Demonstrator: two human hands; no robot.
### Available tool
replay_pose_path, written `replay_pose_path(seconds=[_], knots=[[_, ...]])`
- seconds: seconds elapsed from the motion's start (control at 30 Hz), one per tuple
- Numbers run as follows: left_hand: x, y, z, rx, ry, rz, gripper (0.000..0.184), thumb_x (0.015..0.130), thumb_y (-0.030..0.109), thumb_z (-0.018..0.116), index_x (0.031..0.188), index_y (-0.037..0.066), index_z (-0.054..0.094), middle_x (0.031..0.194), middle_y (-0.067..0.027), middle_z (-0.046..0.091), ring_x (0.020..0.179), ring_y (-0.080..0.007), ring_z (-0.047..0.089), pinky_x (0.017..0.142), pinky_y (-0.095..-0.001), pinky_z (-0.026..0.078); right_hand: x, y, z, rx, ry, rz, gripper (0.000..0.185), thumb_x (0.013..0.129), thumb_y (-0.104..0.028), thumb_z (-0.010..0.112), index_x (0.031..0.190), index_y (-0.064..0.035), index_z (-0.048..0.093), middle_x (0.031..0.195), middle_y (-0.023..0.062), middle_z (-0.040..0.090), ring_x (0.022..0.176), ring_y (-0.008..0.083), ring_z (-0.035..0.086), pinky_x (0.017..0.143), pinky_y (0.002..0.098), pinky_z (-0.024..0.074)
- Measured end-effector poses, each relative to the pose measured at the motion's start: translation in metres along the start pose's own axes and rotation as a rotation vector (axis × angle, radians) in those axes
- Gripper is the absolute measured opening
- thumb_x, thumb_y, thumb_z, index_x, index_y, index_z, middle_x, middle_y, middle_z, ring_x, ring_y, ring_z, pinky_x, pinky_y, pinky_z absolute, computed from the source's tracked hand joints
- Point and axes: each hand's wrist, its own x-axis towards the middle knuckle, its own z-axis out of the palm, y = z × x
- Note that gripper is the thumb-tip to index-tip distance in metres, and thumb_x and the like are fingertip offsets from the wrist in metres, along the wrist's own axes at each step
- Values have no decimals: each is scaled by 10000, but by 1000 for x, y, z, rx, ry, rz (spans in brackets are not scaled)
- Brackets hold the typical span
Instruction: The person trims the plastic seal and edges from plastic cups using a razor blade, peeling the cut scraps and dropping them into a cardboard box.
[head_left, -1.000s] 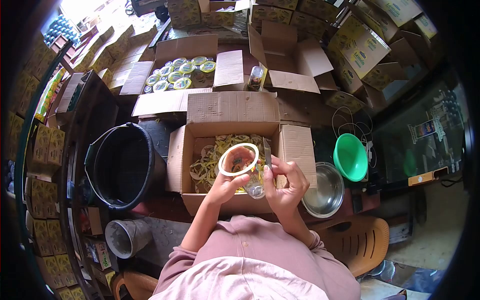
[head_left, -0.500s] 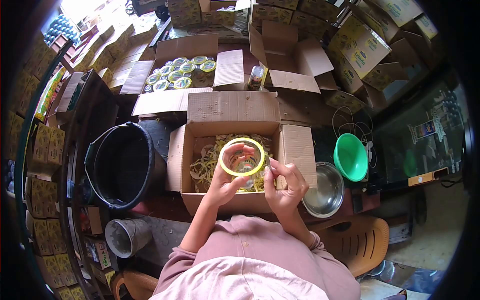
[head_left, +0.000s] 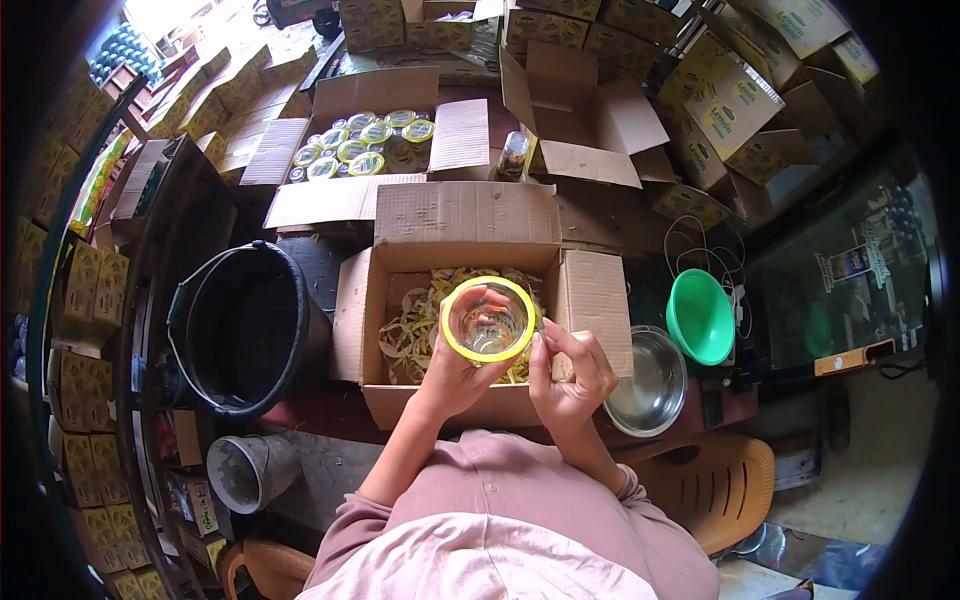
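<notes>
A clear cup with a yellow rim is tilted so that its mouth faces me, above an open cardboard box. My left hand is wrapped round its left side, with fingers showing through the clear wall. Close to the right of the rim, my right hand is pinched on a thin blade, now mostly hidden behind the fingers and seen nearly edge-on. Curled yellow and pale strips lie in the box below both hands.
A dark bucket stands left of the box, a grey bucket below it. To the right are a metal bowl and a green bowl. Behind stand a carton of lidded cups, a filled cup and an open carton.
The cup has turned in my left hand, so its mouth now faces me more squarely and its rim looks solid yellow. The blade between my right fingers has dropped from its upright position.
</notes>
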Motion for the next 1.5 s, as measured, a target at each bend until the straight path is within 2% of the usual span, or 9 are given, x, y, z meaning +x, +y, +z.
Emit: replay_pose_path(seconds=[0.5,1.0,1.13,1.3,1.33,1.43,1.47,1.5], knots=[[0,7,-8,142,-106,-5,706,649,22,719,1225,40,311,1075,-120,471,972,-211,515,830,-319,433,11,2,-1,57,-49,28,255,648,72,649,878,-37,649,627,55,562,535,128,557,499,231,445],[-1,8,-8,79,-193,-75,688,618,69,747,1189,37,365,1083,-99,491,1004,-222,510,852,-320,431,15,7,-3,72,-105,80,258,645,70,645,881,-36,646,633,59,564,556,140,564,509,246,452],[1,5,-9,90,-190,-62,674,622,52,731,1188,28,366,1116,-111,465,1026,-225,495,856,-320,431,11,10,-2,112,-68,148,255,649,61,649,884,-37,645,633,59,564,553,139,564,512,244,452],[-3,-1,-10,36,-109,-94,701,626,21,706,1212,24,322,1151,-121,409,1043,-210,479,888,-324,414,7,6,-5,104,-38,136,240,655,52,651,878,-35,645,628,55,561,547,128,561,507,235,449],[-3,1,-10,54,-98,-100,734,645,11,697,1238,36,266,1149,-121,393,1053,-207,467,916,-332,392,6,5,-5,99,-36,135,237,655,51,650,876,-34,645,627,54,560,546,126,561,506,234,449],[-2,-8,-7,-187,-69,-72,727,673,-5,677,1248,45,235,1155,-127,393,1067,-210,453,931,-344,375,7,0,-5,38,-30,82,241,655,51,643,880,-35,646,625,52,558,544,123,558,505,234,449],[0,-10,-7,-206,-96,-3,673,722,-22,627,1261,58,232,1165,-129,390,1094,-214,433,940,-355,363,6,0,-5,24,-34,74,243,655,51,642,881,-37,647,627,52,559,543,125,557,506,237,450],[0,-8,-6,-227,-77,-38,663,733,-24,612,1268,62,228,1169,-128,389,1104,-214,426,939,-355,362,5,0,-5,9,-38,66,245,655,50,640,883,-39,648,628,52,559,541,127,555,506,239,451]])
